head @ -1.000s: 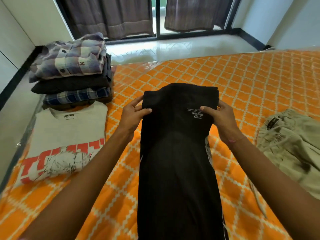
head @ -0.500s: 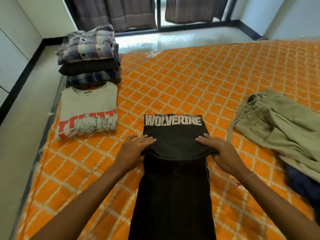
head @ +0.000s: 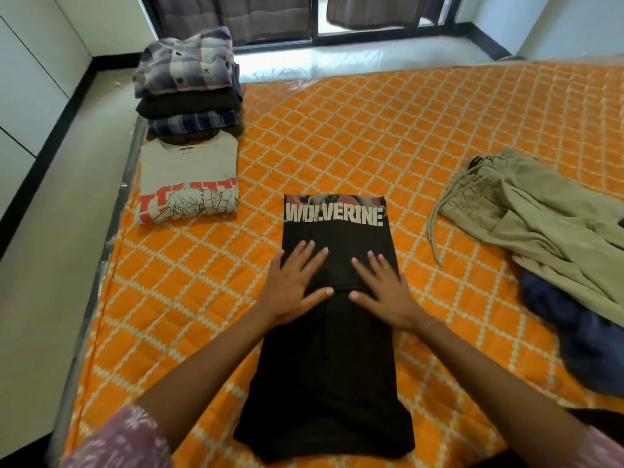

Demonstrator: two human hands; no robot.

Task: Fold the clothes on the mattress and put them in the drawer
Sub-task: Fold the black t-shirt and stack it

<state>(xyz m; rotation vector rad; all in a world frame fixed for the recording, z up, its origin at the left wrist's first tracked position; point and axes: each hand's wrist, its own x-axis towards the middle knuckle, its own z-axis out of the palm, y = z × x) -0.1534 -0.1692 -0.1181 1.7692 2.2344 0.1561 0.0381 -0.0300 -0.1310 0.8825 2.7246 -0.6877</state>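
Orange quilted mattress (head: 388, 136), black Wolverine t-shirt (head: 331, 366) mid-bed, far end folded back over itself. Khaki trousers (head: 540, 224) unfolded at right; folded stack (head: 189, 86) and cream printed tee (head: 187, 184) at left. Left hand (head: 293, 285) and right hand (head: 381, 288) flat, fingers straight, pressing the fold, grasping nothing.

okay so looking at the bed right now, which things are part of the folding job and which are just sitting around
Part of the job:
black T-shirt, pressed flat by the left hand and right hand
folded grey T-shirt
stack of folded shirts
unfolded khaki trousers
dark blue garment
orange mattress

Just there:
curtains
window frame
floor
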